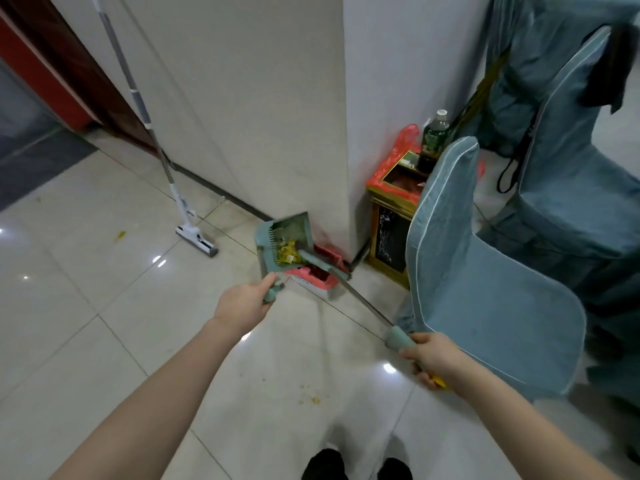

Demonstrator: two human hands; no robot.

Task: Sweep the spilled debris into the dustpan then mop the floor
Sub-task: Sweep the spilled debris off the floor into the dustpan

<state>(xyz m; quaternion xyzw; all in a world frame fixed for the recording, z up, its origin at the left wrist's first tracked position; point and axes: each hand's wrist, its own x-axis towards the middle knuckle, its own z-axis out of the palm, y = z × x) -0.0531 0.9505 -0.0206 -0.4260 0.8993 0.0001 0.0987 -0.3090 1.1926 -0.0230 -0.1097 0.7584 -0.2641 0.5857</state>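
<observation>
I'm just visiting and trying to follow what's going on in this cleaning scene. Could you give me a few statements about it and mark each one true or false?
1. The left hand grips the handle of the dustpan. True.
2. The dustpan is empty. False: yellow debris lies in it.
3. The right hand holds the mop. False: it grips the broom handle; the mop leans against the wall, untouched.
4. Yellow crumbs remain on the floor near the person's feet. True.
5. The bottle lies on the floor. False: it stands upright on the bin by the wall.
</observation>
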